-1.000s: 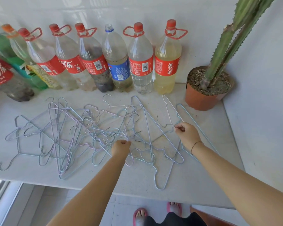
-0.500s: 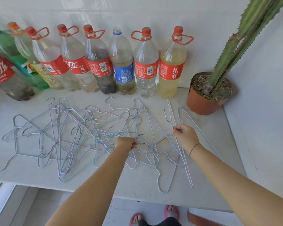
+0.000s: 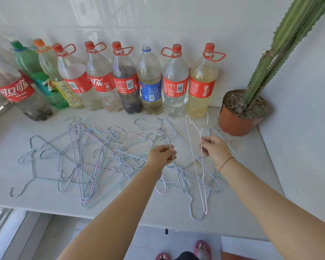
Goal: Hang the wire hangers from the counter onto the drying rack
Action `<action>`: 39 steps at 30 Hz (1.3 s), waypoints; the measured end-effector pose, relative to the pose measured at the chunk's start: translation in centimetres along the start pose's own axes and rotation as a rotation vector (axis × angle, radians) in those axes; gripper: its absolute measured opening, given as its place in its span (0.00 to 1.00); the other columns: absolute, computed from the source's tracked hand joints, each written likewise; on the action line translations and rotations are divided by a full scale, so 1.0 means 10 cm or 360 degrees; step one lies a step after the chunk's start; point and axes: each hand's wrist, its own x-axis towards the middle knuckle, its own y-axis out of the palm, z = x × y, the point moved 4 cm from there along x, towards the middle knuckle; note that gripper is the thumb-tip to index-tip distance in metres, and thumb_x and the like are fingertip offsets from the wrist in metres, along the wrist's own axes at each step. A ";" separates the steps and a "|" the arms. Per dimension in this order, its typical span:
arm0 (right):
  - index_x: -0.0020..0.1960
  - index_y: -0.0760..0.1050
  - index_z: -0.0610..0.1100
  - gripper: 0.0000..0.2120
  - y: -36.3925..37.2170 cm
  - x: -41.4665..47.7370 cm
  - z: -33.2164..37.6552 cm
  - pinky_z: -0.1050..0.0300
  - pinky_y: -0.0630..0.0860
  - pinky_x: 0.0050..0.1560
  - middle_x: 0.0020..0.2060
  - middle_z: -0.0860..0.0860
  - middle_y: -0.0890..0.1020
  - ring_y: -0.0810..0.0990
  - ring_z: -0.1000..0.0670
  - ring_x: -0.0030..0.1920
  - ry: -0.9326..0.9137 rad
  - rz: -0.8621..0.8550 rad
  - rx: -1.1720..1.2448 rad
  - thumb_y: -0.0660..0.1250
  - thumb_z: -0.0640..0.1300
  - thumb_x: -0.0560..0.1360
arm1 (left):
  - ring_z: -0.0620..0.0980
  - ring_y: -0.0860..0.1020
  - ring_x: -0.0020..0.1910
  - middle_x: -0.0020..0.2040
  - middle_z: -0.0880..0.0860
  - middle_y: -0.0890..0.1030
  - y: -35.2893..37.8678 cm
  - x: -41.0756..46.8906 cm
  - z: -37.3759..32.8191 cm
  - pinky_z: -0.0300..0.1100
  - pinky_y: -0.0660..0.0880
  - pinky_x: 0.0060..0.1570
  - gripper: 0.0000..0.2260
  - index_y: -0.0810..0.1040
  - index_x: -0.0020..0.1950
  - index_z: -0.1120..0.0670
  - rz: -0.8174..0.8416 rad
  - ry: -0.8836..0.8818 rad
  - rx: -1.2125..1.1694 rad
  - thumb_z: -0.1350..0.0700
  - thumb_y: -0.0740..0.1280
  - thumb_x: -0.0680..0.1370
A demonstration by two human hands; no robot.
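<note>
**A:** Where are the hangers?

**B:** The hangers [image 3: 94, 158] lie tangled on the counter [image 3: 167, 214], in front of a row of bottles [image 3: 174, 81]. A potted cactus [image 3: 236, 124] stands at the right end.

**A:** And the right hand?

**B:** The right hand [image 3: 215, 150] pinches the neck of a pink hanger [image 3: 195, 166] between thumb and curled fingers. Its hook points toward the bottles.

**A:** The left hand?

**B:** The left hand [image 3: 160, 154] has its fingers curled, pinching a thin wire at the pile's right side. This is apparently a blue-grey hanger [image 3: 178, 171], though the tangle obscures which. The two hands are near each other but apart.
</note>
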 end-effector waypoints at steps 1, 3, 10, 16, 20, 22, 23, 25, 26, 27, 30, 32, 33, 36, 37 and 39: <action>0.42 0.76 0.43 0.06 0.03 -0.04 0.05 0.69 0.70 0.24 0.31 0.46 0.78 0.74 0.55 0.26 -0.0017 0.0004 0.0035 0.64 0.34 0.74 | 0.49 0.79 0.35 0.38 0.55 0.80 -0.01 -0.04 -0.03 0.31 0.74 0.30 0.06 0.77 0.52 0.60 0.0023 0.0018 -0.0008 0.66 0.63 0.77; 0.44 0.76 0.40 0.04 0.07 -0.12 0.15 0.69 0.69 0.24 0.31 0.46 0.78 0.74 0.56 0.24 -0.0048 0.0008 0.0062 0.63 0.34 0.74 | 0.48 0.79 0.34 0.38 0.55 0.80 -0.01 -0.12 -0.11 0.33 0.74 0.33 0.07 0.77 0.53 0.60 0.0074 0.0059 -0.0034 0.66 0.63 0.77; 0.47 0.76 0.39 0.04 0.08 -0.38 0.30 0.63 0.68 0.28 0.32 0.45 0.77 0.71 0.50 0.30 -0.0099 -0.0086 0.0165 0.63 0.34 0.75 | 0.45 0.80 0.32 0.39 0.54 0.81 0.03 -0.37 -0.34 0.36 0.77 0.42 0.09 0.76 0.57 0.60 0.0321 0.0189 -0.0066 0.65 0.63 0.78; 0.46 0.76 0.38 0.03 -0.07 -0.61 0.32 0.68 0.68 0.24 0.30 0.46 0.77 0.71 0.53 0.27 -0.0139 -0.0154 0.0180 0.64 0.34 0.74 | 0.44 0.81 0.32 0.37 0.52 0.82 0.10 -0.54 -0.33 0.32 0.77 0.36 0.08 0.77 0.55 0.58 0.0428 0.0205 -0.0033 0.65 0.63 0.78; 0.49 0.75 0.36 0.04 -0.14 -0.71 0.35 0.68 0.67 0.24 0.31 0.46 0.77 0.71 0.53 0.27 -0.0163 -0.0161 0.0178 0.63 0.33 0.75 | 0.44 0.81 0.33 0.36 0.51 0.82 0.08 -0.64 -0.34 0.32 0.77 0.35 0.08 0.78 0.54 0.58 0.0416 0.0223 0.0003 0.65 0.64 0.77; 0.47 0.75 0.36 0.03 -0.14 -0.75 0.37 0.68 0.66 0.23 0.31 0.45 0.76 0.71 0.52 0.26 -0.0168 -0.0140 0.0190 0.63 0.33 0.75 | 0.45 0.80 0.34 0.39 0.52 0.82 0.03 -0.71 -0.36 0.33 0.77 0.36 0.08 0.79 0.53 0.58 0.0383 0.0228 0.0011 0.65 0.65 0.77; 0.47 0.75 0.36 0.03 -0.13 -0.77 0.38 0.68 0.66 0.23 0.31 0.45 0.76 0.71 0.54 0.25 -0.0167 -0.0120 0.0198 0.62 0.33 0.75 | 0.46 0.80 0.34 0.39 0.53 0.82 -0.01 -0.75 -0.37 0.33 0.77 0.36 0.07 0.79 0.53 0.57 0.0359 0.0231 0.0009 0.65 0.65 0.76; 0.48 0.75 0.36 0.04 -0.09 -0.80 0.40 0.69 0.68 0.23 0.31 0.46 0.76 0.72 0.59 0.21 -0.0158 -0.0072 0.0193 0.63 0.33 0.75 | 0.46 0.80 0.34 0.39 0.52 0.82 -0.10 -0.83 -0.38 0.34 0.77 0.36 0.07 0.80 0.50 0.56 0.0291 0.0240 -0.0004 0.65 0.66 0.76; 0.49 0.76 0.36 0.05 -0.06 -0.81 0.41 0.70 0.68 0.23 0.31 0.46 0.76 0.72 0.61 0.20 -0.0159 -0.0042 0.0169 0.63 0.34 0.75 | 0.46 0.80 0.34 0.39 0.52 0.82 -0.15 -0.88 -0.38 0.33 0.77 0.36 0.07 0.80 0.49 0.55 0.0249 0.0249 -0.0012 0.65 0.66 0.76; 0.50 0.76 0.36 0.05 -0.02 -0.83 0.43 0.70 0.68 0.22 0.31 0.47 0.76 0.71 0.61 0.20 -0.0166 -0.0005 0.0142 0.63 0.34 0.75 | 0.45 0.80 0.34 0.38 0.52 0.82 -0.20 -0.93 -0.38 0.33 0.77 0.35 0.07 0.80 0.48 0.55 0.0204 0.0263 -0.0016 0.65 0.66 0.76; 0.48 0.75 0.39 0.04 0.12 -0.91 0.47 0.69 0.68 0.23 0.32 0.47 0.77 0.71 0.61 0.20 -0.0178 0.0138 0.0084 0.63 0.36 0.76 | 0.44 0.79 0.33 0.38 0.51 0.82 -0.37 -1.12 -0.36 0.33 0.77 0.36 0.08 0.79 0.52 0.56 0.0052 0.0312 -0.0039 0.65 0.65 0.76; 0.46 0.76 0.41 0.03 0.22 -1.02 0.52 0.68 0.70 0.25 0.32 0.47 0.78 0.72 0.58 0.22 -0.0208 0.0243 0.0041 0.64 0.37 0.75 | 0.45 0.80 0.35 0.38 0.51 0.82 -0.48 -1.29 -0.32 0.33 0.78 0.36 0.07 0.79 0.51 0.56 -0.0057 0.0338 -0.0077 0.65 0.66 0.76; 0.46 0.76 0.41 0.03 0.27 -1.08 0.55 0.67 0.70 0.26 0.32 0.47 0.78 0.72 0.56 0.24 -0.0233 0.0298 0.0017 0.64 0.37 0.75 | 0.46 0.80 0.35 0.38 0.51 0.82 -0.54 -1.39 -0.29 0.34 0.78 0.37 0.07 0.79 0.51 0.56 -0.0113 0.0348 -0.0100 0.65 0.66 0.76; 0.43 0.76 0.42 0.04 0.44 -1.37 0.62 0.66 0.70 0.26 0.32 0.46 0.78 0.71 0.53 0.26 -0.0321 0.0480 -0.0017 0.64 0.36 0.75 | 0.45 0.80 0.35 0.36 0.50 0.82 -0.73 -1.74 -0.19 0.34 0.77 0.36 0.06 0.79 0.48 0.54 -0.0299 0.0377 -0.0165 0.63 0.65 0.77; 0.43 0.76 0.41 0.04 0.50 -1.48 0.63 0.66 0.70 0.26 0.32 0.45 0.77 0.70 0.51 0.27 -0.0346 0.0547 -0.0021 0.64 0.36 0.75 | 0.45 0.80 0.33 0.35 0.49 0.82 -0.81 -1.87 -0.14 0.34 0.77 0.35 0.06 0.80 0.47 0.54 -0.0367 0.0389 -0.0197 0.63 0.64 0.77; 0.45 0.76 0.37 0.03 0.63 -1.73 0.62 0.65 0.69 0.27 0.32 0.44 0.77 0.70 0.51 0.27 -0.0363 0.0678 -0.0019 0.63 0.34 0.75 | 0.43 0.79 0.31 0.31 0.47 0.82 -0.97 -2.17 -0.04 0.33 0.77 0.32 0.06 0.80 0.46 0.54 -0.0499 0.0418 -0.0261 0.63 0.64 0.77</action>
